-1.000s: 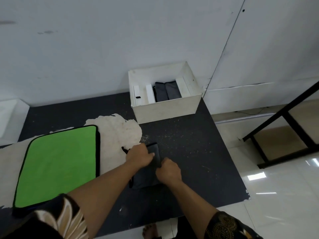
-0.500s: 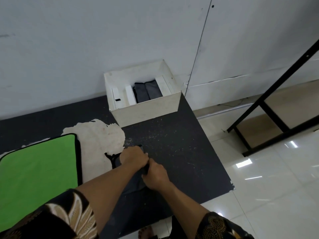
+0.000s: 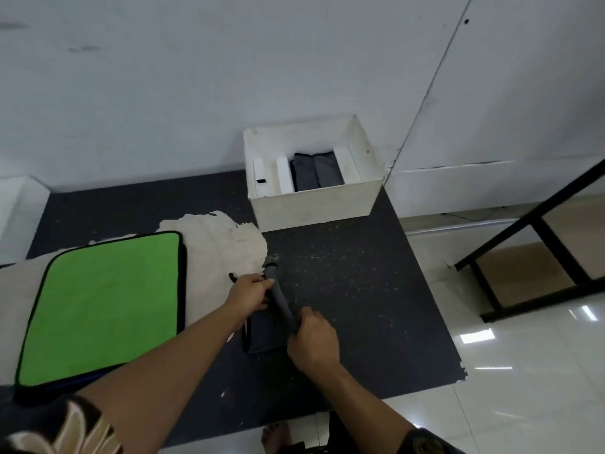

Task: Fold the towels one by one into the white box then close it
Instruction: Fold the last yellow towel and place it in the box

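A dark grey towel (image 3: 266, 332) lies on the black mat in front of me, its right edge lifted into a raised fold. My left hand (image 3: 249, 293) grips the upper part of that fold. My right hand (image 3: 315, 339) grips its lower end. The open white box (image 3: 314, 204) stands at the back against the wall, with dark grey folded towels (image 3: 316, 170) inside between white dividers. A green towel with black trim (image 3: 101, 306) lies flat at the left.
The black mat (image 3: 353, 290) has a worn pale patch (image 3: 226, 244) left of centre. Its right edge meets glossy white floor tiles. A black metal frame (image 3: 523, 257) stands at the right. My bare foot shows at the bottom edge.
Both hands have lifted the towel's right edge off the mat into a raised fold. The right hand has moved apart from the left, down along the fold.
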{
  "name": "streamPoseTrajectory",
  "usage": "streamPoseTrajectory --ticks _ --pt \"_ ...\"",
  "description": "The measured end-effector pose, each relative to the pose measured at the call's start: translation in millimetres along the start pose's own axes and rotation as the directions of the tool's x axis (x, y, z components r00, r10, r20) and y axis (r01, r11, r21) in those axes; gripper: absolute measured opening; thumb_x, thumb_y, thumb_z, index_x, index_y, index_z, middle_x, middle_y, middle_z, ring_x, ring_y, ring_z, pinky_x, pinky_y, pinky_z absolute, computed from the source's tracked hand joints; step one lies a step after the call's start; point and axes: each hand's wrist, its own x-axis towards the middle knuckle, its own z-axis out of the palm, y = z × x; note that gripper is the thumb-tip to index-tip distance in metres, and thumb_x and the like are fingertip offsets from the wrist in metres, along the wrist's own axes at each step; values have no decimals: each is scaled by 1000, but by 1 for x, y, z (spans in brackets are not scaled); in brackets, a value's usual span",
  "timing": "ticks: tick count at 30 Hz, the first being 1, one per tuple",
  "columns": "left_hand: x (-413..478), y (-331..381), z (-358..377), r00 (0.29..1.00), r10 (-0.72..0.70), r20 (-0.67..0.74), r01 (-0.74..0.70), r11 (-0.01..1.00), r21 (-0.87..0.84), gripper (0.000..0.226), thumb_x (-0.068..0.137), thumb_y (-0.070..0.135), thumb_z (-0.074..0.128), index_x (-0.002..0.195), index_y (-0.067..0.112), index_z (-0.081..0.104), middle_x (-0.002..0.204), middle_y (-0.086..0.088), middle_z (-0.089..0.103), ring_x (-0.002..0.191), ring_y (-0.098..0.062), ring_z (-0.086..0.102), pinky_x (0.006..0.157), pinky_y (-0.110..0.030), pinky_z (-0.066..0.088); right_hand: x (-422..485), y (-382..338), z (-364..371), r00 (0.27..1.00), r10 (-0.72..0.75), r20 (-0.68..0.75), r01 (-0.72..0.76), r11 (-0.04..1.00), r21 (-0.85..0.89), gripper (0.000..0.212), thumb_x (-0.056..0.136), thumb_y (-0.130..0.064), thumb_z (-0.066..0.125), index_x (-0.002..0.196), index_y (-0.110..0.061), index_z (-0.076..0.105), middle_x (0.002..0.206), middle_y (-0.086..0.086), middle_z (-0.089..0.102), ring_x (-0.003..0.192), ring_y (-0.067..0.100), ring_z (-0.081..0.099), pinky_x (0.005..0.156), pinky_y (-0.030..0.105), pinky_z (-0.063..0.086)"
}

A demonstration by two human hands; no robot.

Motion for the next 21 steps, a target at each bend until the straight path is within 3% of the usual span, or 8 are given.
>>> streamPoseTrajectory --ticks 5,9,11,14,17,19,21 --pt "-6 -7 -17 997 -73 6 72 969 -238 14 101 19 50 109 10 56 106 -7 62 97 -25 63 84 -37 52 -10 -13 4 980 -133 -147 126 990 -58 22 85 -9 60 101 -17 47 105 4 55 89 23 58 69 28 41" --pt "-2 -13 -25 991 -128 -44 107 938 -331 20 100 15 50 113 2 58 109 -12 65 95 -27 64 77 -38 55 -11 -21 12 918 -352 -180 314 926 -210 40 65 -4 73 98 -18 56 93 4 57 80 22 56 61 30 50" --pt "3 -18 -29 985 -139 -104 105 954 -281 21 98 13 54 114 2 61 112 -16 65 100 -31 64 79 -41 57 -11 -24 17 891 -430 -145 376 879 -293 39 60 -6 77 94 -17 61 89 5 57 80 22 55 58 30 51" --pt "2 -19 -35 973 -128 -192 100 984 -149 17 94 13 60 109 6 64 106 -17 66 98 -33 65 81 -46 59 -11 -23 25 874 -477 -88 419 834 -358 29 67 -10 74 94 -18 66 94 6 56 84 23 52 63 33 52" --pt "2 -18 -39 965 -89 -246 86 996 -21 6 89 14 64 87 10 68 93 -16 69 88 -33 67 79 -45 60 -12 -20 30 874 -482 -58 427 820 -382 22 71 -14 73 91 -21 70 94 5 55 81 21 51 62 31 49" --pt "7 -22 -43 962 -73 -264 88 995 44 11 83 17 65 75 11 68 84 -14 70 82 -32 69 78 -45 60 -11 -19 32 868 -495 -43 441 808 -390 21 70 -15 74 89 -22 71 93 4 55 80 21 51 60 31 48" --pt "16 -27 -46 961 -88 -261 109 992 69 18 73 23 61 77 8 70 83 -15 71 80 -32 69 76 -45 60 -10 -18 33 850 -525 -40 468 787 -402 20 70 -16 74 89 -23 72 92 3 55 79 20 51 60 30 47"
